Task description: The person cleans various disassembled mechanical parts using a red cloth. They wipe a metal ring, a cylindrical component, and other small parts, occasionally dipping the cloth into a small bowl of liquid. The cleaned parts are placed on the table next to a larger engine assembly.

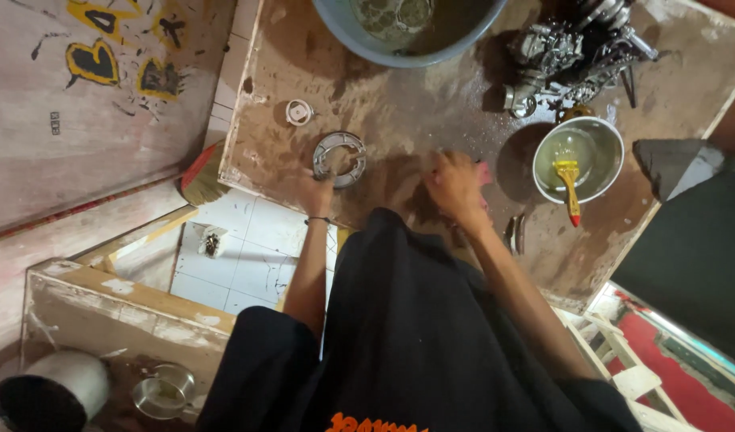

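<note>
One wooden worktable (399,112), stained and wet, carried: one grey brake-shoe ring (339,158), one small white round cap (299,112), one blue basin (359,44) cut off by the top edge, one engine part (571,56), one metal bowl (603,152) holding one yellow-and-red brush (570,180), and one dark curved piece (515,232) near the front edge. Left hand (318,192) lay at the ring's lower rim, touching it; whether its fingers gripped could not be told. Right hand (455,186), fingers together, pressed on a pink cloth (484,172), mostly hidden beneath it. Bare tabletop lay between ring and bowl; tiled floor (247,240) showed beside the left table edge.
</note>
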